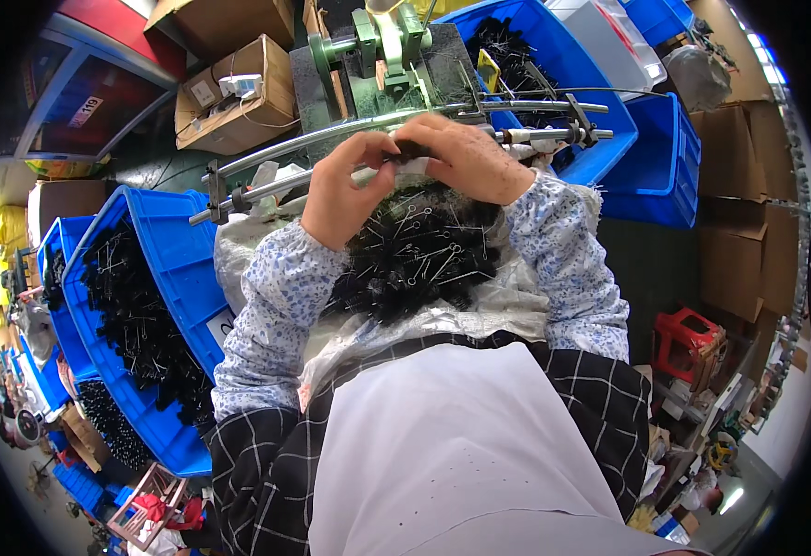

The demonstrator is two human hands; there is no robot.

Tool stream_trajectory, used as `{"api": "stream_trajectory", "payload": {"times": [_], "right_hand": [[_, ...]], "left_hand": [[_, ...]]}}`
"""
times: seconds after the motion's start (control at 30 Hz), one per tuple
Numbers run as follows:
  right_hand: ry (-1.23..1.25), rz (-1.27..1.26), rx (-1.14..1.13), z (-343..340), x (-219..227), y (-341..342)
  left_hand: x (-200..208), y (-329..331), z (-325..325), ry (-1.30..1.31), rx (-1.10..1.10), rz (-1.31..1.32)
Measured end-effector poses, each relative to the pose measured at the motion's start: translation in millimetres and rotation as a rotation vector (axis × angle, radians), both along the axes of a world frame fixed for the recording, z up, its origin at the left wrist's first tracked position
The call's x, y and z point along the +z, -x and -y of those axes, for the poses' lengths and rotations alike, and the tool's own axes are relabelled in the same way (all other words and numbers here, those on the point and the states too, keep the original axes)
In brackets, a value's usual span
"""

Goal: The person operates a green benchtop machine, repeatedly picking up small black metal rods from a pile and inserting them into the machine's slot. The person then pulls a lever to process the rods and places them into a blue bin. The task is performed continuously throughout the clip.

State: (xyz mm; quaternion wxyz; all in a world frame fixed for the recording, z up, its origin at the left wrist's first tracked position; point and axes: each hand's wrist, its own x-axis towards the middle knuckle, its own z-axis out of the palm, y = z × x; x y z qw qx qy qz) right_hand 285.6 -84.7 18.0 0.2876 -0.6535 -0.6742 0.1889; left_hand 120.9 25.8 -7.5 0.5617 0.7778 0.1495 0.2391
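Close together above my lap, both hands meet at a small dark bristly piece [411,150], mostly covered by fingers. My left hand [348,190] pinches its near side between thumb and forefinger. Curled over it from the other side is my right hand [476,159]. Below them a heap of black bristly brushes [405,269] with thin wire stems, several ending in loops, rests on whitish plastic sheeting [507,310]. Two metal rods [304,153] joined by clamps run across just beyond my hands. Behind the rods stands a green machine [389,56].
On the left, a blue bin [183,269] holds more black brushes. Another blue bin [600,139] with black pieces stands at the far right, beside a blue crate [656,167]. A cardboard box [280,93] sits far left; a red stool [688,343] is to the right.
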Motion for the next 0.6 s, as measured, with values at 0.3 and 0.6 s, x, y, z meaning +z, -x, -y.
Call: {"api": "stream_trajectory", "payload": {"times": [0.3,0.6], "right_hand": [[-0.063,0.718,-0.572,-48.0,-47.6,-63.5],[0.022,0.761,-0.558,-67.4,-80.0,-80.6]], "left_hand": [[-29.1,-1.3,35.5,-0.833,-0.260,-0.407],[-44.6,7.3,41.1,-0.808,-0.501,-0.827]]}}
